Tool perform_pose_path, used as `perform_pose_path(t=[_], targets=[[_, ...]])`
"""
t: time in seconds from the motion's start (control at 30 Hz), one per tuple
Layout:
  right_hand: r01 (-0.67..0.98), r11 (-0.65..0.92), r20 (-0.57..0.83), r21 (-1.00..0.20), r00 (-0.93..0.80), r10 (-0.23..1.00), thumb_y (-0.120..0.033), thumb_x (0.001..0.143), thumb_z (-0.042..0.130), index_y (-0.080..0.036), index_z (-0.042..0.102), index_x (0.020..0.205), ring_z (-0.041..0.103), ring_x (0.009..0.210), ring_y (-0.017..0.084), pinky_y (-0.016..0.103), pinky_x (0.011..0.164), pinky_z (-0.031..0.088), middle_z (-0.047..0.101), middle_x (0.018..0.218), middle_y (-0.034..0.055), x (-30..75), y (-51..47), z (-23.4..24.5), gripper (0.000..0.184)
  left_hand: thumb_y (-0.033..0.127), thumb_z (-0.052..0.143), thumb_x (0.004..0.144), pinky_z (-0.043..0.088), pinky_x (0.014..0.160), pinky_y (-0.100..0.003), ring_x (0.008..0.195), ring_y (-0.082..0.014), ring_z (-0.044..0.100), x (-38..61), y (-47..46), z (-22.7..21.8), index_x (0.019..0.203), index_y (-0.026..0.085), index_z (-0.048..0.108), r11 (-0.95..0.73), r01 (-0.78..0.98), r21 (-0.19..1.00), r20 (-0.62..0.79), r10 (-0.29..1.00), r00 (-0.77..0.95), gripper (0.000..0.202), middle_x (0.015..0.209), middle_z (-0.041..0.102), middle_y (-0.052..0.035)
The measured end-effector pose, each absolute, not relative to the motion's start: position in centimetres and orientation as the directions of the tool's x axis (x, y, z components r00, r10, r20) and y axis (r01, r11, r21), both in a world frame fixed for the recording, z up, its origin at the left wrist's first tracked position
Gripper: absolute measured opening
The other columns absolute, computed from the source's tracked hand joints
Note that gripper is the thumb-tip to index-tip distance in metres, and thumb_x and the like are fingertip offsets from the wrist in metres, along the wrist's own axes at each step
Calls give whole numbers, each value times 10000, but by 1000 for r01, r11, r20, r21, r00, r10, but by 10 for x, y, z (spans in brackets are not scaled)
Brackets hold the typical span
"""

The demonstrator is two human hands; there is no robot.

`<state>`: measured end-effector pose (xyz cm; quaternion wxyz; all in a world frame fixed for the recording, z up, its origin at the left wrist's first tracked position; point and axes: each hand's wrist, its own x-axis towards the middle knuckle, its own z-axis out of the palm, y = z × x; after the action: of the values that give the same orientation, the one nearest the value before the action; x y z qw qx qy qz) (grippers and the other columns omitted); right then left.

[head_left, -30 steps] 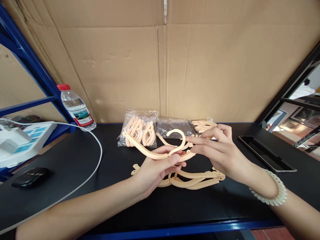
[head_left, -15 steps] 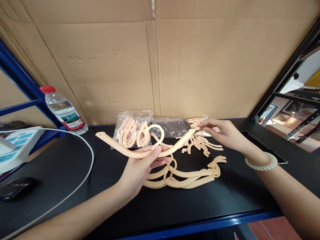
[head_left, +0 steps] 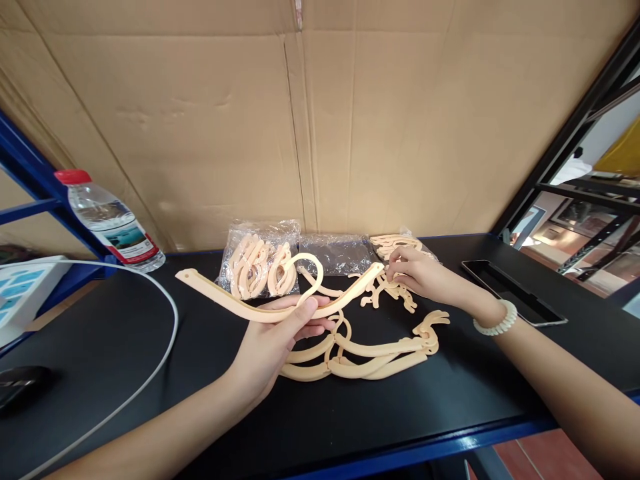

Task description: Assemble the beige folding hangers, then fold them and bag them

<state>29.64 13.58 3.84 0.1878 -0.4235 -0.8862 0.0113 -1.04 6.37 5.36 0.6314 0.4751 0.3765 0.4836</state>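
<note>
My left hand [head_left: 273, 343] is closed around the middle of a peach plastic hanger [head_left: 235, 300], held level above the black table [head_left: 125, 373]; its hook curls up at the centre. My right hand [head_left: 425, 277] reaches to the back of the table with its fingers pinched on a small peach plastic piece among several loose ones [head_left: 387, 293]. A stack of assembled peach hangers [head_left: 370, 357] lies on the table just below and between both hands.
A clear bag of peach parts [head_left: 257, 267], a second clear bag [head_left: 337, 253] and more parts [head_left: 395, 241] lie along the cardboard wall. A water bottle [head_left: 110, 223] stands at left by a white cable [head_left: 150, 360]. A dark phone [head_left: 513, 293] lies at right.
My right hand has left the held hanger and moved back and right to the loose small pieces. My left hand still holds the hanger, now shifted a little left.
</note>
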Motion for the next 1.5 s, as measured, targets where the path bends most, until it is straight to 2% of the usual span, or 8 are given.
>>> perform_pose_path(t=[0.2,0.37,0.6,0.73,0.97,1.17,1.33,1.5], targets=[[725,666,281,-176,-611,740,-227,900,573,-198,728,1032,534,948,263,409,821,470,541,1023,118,280,129,34,206,372,740,790,580,695,-172,750,-139,722,-11,63,52,868,177,777,92,-231,969,-37,971,234,214,916,763,-51],[696,697,306,-173,-634,710,-219,917,552,-191,727,898,526,929,254,403,835,447,551,964,103,273,126,35,178,386,741,786,570,678,-154,725,-122,713,-11,63,53,862,183,777,87,-225,970,-34,972,231,220,868,758,-38],[660,678,341,-324,-587,734,-255,911,562,-197,671,856,534,993,258,418,883,429,574,1021,96,279,126,46,136,383,754,771,563,654,-144,717,-120,711,-9,64,54,840,187,780,73,-241,968,-17,974,226,210,863,752,-31],[630,602,383,-491,-466,798,-310,940,524,-206,581,861,551,808,201,359,753,446,609,858,52,287,127,54,142,385,756,767,567,665,-151,712,-123,706,-9,64,53,848,177,779,74,-237,969,-18,973,230,224,826,748,-37],[84,265,247,-960,-178,952,-435,917,576,-217,460,835,468,469,77,201,415,321,606,680,-16,279,117,61,260,389,751,772,574,699,-170,743,-135,711,-10,64,51,866,173,776,94,-200,975,-45,971,236,238,877,752,-48],[-174,102,152,-979,-303,941,-408,881,636,-214,434,788,504,374,75,187,324,280,667,705,6,255,102,65,295,388,751,770,577,694,-181,739,-143,712,-10,64,52,855,166,776,85,-191,978,-36,968,248,239,880,753,-56],[-195,89,150,-977,-323,935,-475,953,503,-190,428,691,345,354,29,207,368,248,646,651,10,251,97,67,395,377,735,787,567,686,-167,742,-137,706,-13,66,53,866,170,778,68,-170,983,-19,961,277,226,843,757,-53],[-314,49,181,-948,-407,895,-392,792,755,-221,585,912,477,533,69,201,463,372,596,759,-20,257,99,68,270,358,724,795,578,701,-200,763,-159,709,-18,75,53,898,152,779,14,-89,996,12,958,285,237,906,768,-86]])
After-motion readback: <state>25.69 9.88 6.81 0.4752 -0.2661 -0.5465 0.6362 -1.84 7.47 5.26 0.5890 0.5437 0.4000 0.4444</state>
